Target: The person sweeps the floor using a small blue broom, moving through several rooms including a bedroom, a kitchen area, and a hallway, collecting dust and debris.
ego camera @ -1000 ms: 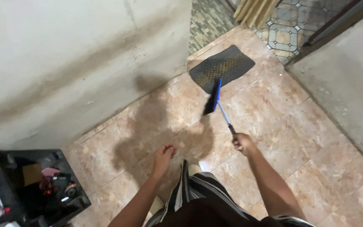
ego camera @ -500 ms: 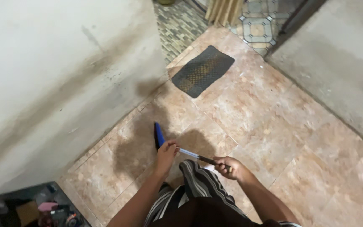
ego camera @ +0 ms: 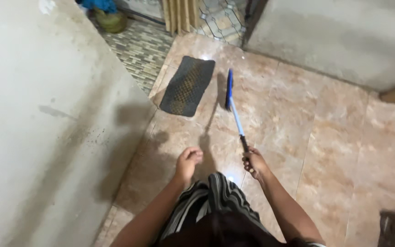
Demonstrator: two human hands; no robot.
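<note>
Striped cloth hangs below; the left hand (ego camera: 187,161) curls loosely, empty. The right hand (ego camera: 253,163) grips a blue long-handled brush (ego camera: 234,110), its head reaching over the tiled floor (ego camera: 334,128) beside a dark doormat (ego camera: 188,85).

Home hallway: tiled floor (ego camera: 334,137), doormat (ego camera: 187,86).
</note>
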